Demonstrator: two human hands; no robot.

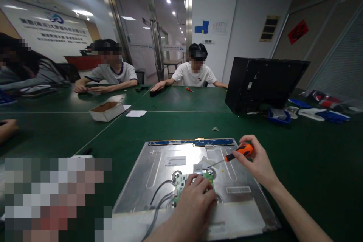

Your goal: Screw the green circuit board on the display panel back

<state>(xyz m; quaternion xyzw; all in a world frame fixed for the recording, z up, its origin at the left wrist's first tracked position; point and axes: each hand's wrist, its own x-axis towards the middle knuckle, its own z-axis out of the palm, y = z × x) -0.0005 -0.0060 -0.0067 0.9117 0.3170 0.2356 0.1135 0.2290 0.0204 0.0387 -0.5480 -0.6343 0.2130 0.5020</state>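
Note:
A flat silver display panel (159, 159) lies back side up on the green table before me. My left hand (197, 198) rests on a green circuit board (180, 185) at the panel's middle, its fingers curled over the board and hiding much of it. An orange and black screwdriver (246, 150) is pinched in my right hand (259, 162), its shaft slanting down to the left. The tip is at the board's upper edge, close to a flat ribbon cable (197, 169); contact is unclear. Grey cables (159, 208) run from the board's left side.
A black monitor casing (263, 83) stands at the right, with a blue tray (279, 115) beside it. An open cardboard box (106, 111) and white paper (136, 113) lie to the left. Across the table, another screwdriver (190, 89) lies near a seated person (194, 72).

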